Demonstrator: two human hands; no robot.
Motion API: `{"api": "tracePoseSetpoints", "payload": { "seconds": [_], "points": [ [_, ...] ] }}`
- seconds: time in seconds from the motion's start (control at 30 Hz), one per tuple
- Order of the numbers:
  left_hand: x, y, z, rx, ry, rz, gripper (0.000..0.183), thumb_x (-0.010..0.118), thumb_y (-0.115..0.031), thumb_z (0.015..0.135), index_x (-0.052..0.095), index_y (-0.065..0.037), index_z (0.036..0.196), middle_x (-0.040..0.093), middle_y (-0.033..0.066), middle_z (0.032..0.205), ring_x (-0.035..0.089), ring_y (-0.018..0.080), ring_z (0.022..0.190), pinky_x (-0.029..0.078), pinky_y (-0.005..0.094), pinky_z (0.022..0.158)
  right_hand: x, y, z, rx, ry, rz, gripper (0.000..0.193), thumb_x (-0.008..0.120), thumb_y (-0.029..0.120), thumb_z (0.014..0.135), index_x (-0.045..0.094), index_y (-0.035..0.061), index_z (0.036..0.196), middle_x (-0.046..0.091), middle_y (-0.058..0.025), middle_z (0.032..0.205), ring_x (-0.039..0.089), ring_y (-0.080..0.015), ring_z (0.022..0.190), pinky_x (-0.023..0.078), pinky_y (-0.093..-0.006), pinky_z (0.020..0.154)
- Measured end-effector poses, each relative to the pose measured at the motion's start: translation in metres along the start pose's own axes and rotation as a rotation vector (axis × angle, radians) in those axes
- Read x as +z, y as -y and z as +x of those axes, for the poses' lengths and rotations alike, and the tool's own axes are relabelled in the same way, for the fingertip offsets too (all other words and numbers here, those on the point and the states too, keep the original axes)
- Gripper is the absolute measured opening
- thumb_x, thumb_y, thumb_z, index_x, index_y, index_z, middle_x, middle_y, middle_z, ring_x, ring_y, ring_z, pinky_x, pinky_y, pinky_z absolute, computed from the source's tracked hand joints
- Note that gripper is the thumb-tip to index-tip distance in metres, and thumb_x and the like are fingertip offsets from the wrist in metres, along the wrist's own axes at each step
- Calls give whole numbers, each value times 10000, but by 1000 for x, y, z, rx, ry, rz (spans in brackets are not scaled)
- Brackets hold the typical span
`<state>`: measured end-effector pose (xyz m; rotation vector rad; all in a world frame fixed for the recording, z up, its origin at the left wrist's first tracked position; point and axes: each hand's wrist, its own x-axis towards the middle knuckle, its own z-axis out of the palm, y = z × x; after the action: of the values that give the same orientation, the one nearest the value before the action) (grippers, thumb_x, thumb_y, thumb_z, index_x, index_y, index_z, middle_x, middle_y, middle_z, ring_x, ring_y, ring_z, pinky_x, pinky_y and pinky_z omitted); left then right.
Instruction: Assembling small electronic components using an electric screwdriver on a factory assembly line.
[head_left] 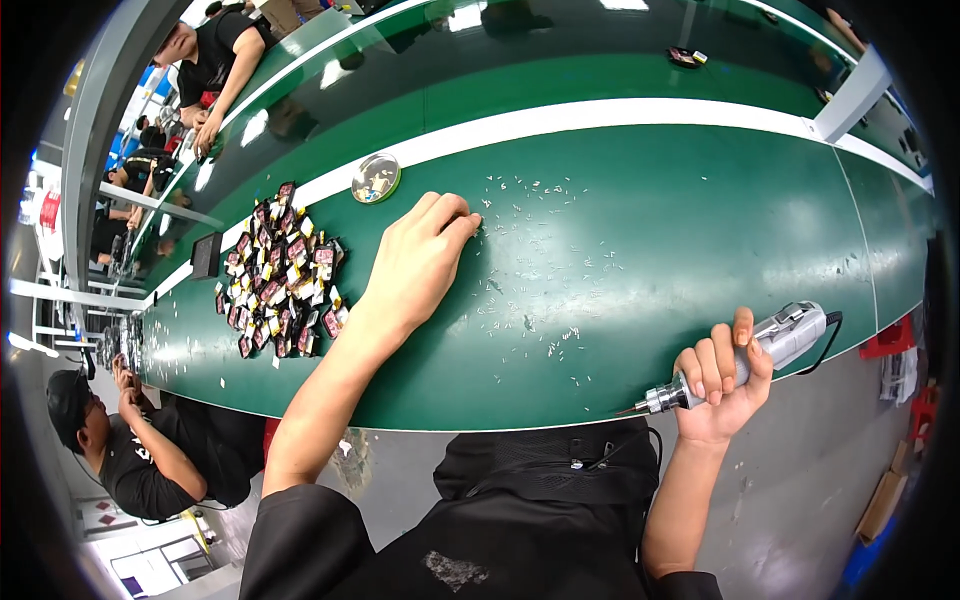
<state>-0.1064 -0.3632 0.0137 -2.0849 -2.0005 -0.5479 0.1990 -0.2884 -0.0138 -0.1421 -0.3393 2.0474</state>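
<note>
On the green worktable [640,300], my left hand [415,262] has its thumb and forefinger pinched at the edge of a scatter of tiny, thin, light pieces [545,265]. Anything between those fingertips is too small to make out. My right hand [722,378] is wrapped around a grey electric screwdriver [793,335] near the table's front edge. Its thin bit points left, and a dark cord leaves the rear end. Left of my left forearm is a heap of small black-and-red units [280,270] with yellow and white tabs.
A round clear dish [376,180] with small yellowish parts stands beyond my left hand. Near the heap is a black tray [206,256]. A conveyor [570,80] behind the white rail carries a black unit [685,57]. One person [150,440] sits at left; another [225,60] works across.
</note>
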Motion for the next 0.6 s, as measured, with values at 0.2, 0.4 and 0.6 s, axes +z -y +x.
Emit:
{"api": "tracePoseSetpoints", "payload": {
  "seconds": [0.2,0.4,0.6],
  "points": [
    [3,8,0,127,21,73,107,648,-14,784,598,1,877,569,88,875,579,253,785,498,361,657,0,0,-1,34,11,18,100,462,153,903,429,62,878,359,2,511,354,-104,384,368,-284,436],
    [2,3,-7,-182,-26,-96,49,495,3,885,453,10,859,482,158,819,512,342,767,430,410,691,-1,0,-3,28,17,28,93,451,150,906,439,60,889,367,0,519,362,-106,393,373,-286,450],
    [-7,-64,-29,-156,-1,-551,92,456,7,912,460,16,820,478,121,767,459,235,657,401,328,630,6,0,0,-9,-13,-40,89,468,137,915,438,57,888,343,11,519,349,-89,397,354,-264,457]
  ]
}}
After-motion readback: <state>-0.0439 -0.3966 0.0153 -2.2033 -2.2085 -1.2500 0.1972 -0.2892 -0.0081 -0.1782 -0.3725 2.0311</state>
